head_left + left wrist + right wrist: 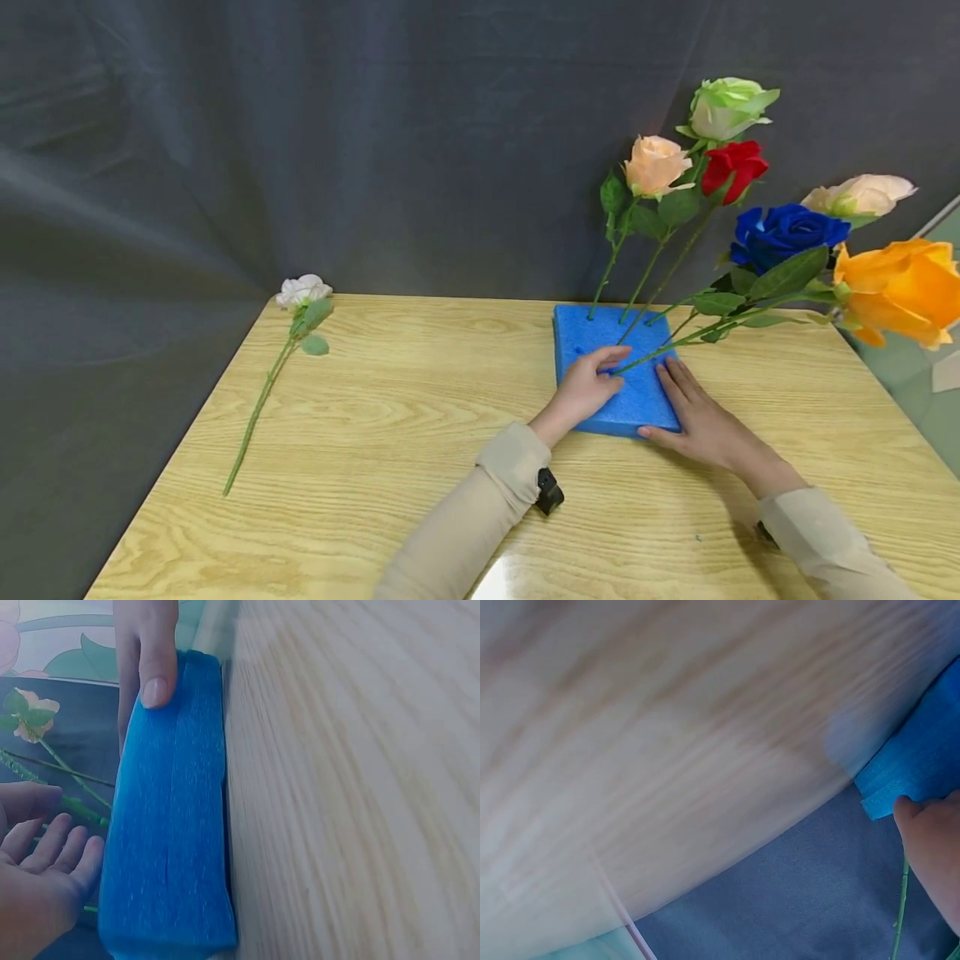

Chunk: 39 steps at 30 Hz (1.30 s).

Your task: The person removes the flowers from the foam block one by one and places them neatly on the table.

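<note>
A blue foam block (pixel 636 404) lies on the table with several artificial roses standing in it. My left hand (pixel 588 385) is over the block, around the base of the orange rose's (pixel 896 292) stem. In the left wrist view, the left hand's fingers (pixel 56 851) are loosely bent, with a gap to the thumb. My right hand (pixel 705 421) rests against the block's right side, fingers extended along the edge and thumb (pixel 156 690) pressing its front face. The blue rose (pixel 787 237) and orange rose lean far right; the red rose (pixel 735 171) stands behind.
A white rose (pixel 303 292) lies by itself on the left of the wooden table (pixel 405 417). Peach (pixel 656 167), green (pixel 727 108) and cream (pixel 862 196) roses rise at the back right. A dark curtain (pixel 450 150) hangs behind the table.
</note>
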Tool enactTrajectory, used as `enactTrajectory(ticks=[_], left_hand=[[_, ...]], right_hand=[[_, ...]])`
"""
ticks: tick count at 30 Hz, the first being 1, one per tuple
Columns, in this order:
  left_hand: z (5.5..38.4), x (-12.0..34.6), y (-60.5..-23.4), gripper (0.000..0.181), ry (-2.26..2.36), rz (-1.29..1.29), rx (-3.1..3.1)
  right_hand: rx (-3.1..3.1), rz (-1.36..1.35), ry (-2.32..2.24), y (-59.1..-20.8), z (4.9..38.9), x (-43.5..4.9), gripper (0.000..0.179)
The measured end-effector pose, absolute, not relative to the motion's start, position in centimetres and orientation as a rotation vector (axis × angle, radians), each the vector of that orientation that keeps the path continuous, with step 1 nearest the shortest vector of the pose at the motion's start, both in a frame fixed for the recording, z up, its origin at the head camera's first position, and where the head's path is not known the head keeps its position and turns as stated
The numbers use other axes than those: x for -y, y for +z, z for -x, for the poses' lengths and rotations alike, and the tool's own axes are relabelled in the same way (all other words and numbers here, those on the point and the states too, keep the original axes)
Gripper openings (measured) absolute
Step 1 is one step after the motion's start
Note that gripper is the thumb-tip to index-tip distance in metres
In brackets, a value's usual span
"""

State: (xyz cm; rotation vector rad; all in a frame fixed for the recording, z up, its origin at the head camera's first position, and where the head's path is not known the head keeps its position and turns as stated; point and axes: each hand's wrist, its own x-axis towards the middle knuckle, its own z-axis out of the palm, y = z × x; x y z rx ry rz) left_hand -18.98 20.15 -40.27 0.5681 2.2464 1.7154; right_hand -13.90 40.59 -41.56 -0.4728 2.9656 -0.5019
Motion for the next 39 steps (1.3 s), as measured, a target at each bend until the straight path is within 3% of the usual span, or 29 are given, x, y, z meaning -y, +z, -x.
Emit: enactTrajectory(ticks=[6, 17, 39], left_hand=[[18.7, -20.4, -40.0, 0.046, 1.641, -0.642, -2.271], [18.8, -20.3, -39.9, 0.032, 1.643, -0.731, -2.317], [20.1, -18.4, -41.5, 0.019, 2.064, -0.493, -2.198]], right_hand=[[-2.958, 0.472, -0.489, -41.7, 14.0, -40.4, 0.102], [-2.988, 0.47, -0.412, -41.9, 13.9, -40.5, 0.101], [-2.967, 0.483, -0.504, -41.8, 13.9, -40.6, 0.102]])
